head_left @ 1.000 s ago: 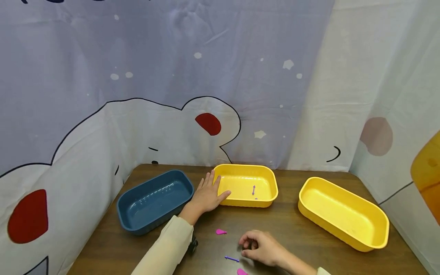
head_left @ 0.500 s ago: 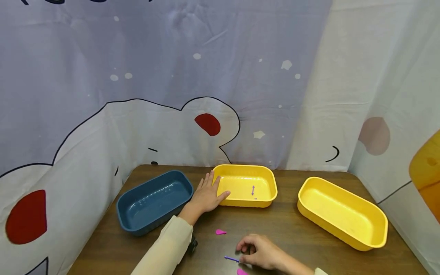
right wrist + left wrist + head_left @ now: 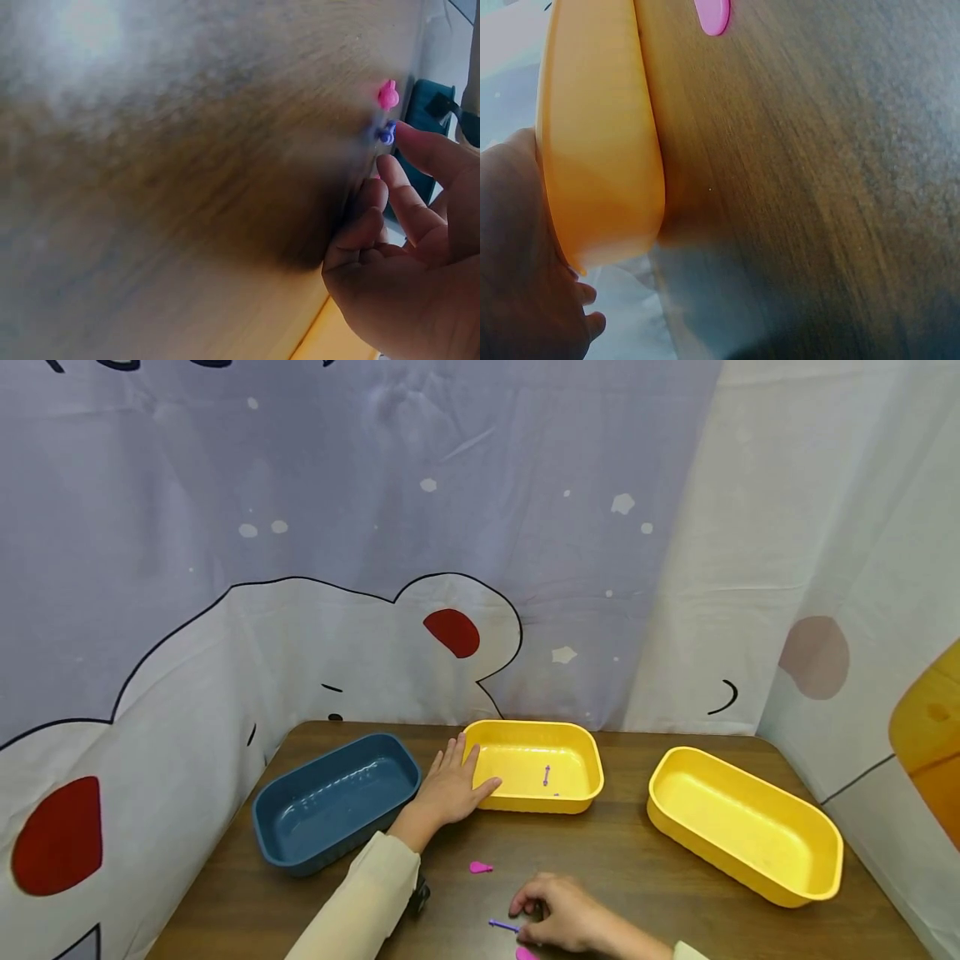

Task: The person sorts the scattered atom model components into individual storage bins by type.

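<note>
My left hand (image 3: 447, 792) lies with spread fingers over the left end of the middle yellow tray (image 3: 536, 806), its thumb across the front rim. In the left wrist view, that tray's outer wall (image 3: 604, 142) is beside the hand. Low over the table, my right hand (image 3: 558, 914) has bent fingers, and its thumb touches the right end of a thin purple stick (image 3: 504, 926). The right wrist view shows the purple stick (image 3: 388, 133) at the thumb tip, with the index finger apart from it. One pink teardrop-shaped piece (image 3: 480, 867) lies farther back; another pink piece (image 3: 526, 953) is nearer.
A dark blue tray (image 3: 300, 863) stands at the left, and a second yellow tray (image 3: 720, 856) stands angled at the right. Inside the middle tray are a small purple stick (image 3: 547, 775) and a tiny purple bit. A printed curtain (image 3: 337, 635) hangs behind the table.
My right hand has moved slightly left and toward the near edge, bringing its thumb onto the purple stick's end. The left hand has stayed on the tray.
</note>
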`<state>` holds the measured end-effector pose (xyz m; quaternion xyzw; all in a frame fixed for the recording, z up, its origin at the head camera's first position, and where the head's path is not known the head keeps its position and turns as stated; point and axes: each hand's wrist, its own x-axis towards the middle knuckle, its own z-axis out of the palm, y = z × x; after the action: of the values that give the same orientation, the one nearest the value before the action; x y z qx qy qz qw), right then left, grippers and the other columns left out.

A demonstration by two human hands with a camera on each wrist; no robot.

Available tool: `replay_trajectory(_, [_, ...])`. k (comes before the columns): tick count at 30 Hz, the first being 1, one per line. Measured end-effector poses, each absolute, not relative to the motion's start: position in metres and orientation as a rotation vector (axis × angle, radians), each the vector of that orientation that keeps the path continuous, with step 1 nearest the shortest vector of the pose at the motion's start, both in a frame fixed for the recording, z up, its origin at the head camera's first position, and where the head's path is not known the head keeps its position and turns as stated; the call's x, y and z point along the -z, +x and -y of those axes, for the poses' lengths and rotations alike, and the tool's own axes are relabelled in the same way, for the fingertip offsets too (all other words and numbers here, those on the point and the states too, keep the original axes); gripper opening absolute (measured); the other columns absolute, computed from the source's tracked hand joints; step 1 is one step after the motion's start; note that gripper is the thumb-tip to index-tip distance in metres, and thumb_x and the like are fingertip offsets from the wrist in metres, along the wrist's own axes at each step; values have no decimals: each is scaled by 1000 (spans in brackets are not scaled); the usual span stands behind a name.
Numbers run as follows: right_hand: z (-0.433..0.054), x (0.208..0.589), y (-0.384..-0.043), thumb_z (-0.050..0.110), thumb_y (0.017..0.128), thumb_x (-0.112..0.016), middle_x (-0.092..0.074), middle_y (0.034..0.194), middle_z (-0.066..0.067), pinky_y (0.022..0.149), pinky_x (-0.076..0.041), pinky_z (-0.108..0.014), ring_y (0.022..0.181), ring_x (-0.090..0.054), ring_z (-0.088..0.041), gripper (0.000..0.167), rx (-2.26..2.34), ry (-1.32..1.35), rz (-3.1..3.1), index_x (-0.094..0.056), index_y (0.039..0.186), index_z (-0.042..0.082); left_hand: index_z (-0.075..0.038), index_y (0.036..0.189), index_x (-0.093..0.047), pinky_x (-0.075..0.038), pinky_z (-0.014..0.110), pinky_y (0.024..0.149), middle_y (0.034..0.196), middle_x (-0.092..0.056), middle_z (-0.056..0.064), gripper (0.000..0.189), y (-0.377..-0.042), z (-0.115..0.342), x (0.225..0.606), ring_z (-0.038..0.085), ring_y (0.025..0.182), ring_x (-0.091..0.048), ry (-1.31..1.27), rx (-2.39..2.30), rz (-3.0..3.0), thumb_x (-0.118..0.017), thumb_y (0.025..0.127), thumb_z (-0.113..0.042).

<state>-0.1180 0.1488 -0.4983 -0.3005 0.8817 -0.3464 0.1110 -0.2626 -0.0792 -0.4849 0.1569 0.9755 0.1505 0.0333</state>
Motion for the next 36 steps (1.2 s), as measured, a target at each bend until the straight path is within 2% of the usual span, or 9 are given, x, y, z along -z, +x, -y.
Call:
replay_trajectory(12, [-144, 506, -116, 22, 72, -88, -50, 79, 18, 66, -38, -17, 74, -45, 5, 23, 942, -934, -2682, -72, 89, 25, -10, 162, -24, -10, 52, 126, 170, -3, 14, 88, -260, 78, 483, 33, 157, -4, 476, -469, -2983, -35, 99, -70])
replay_trajectory(36, [-139, 504, -117, 17, 79, -82, -48, 77, 17, 63, -38, -19, 71, -43, 3, 15, 945, -874, -2671, -71, 83, 25, -10, 162, -22, -10, 52, 126, 170, -3, 15, 87, -262, 78, 484, 34, 157, -5, 469, -445, -3010, -35, 100, -70])
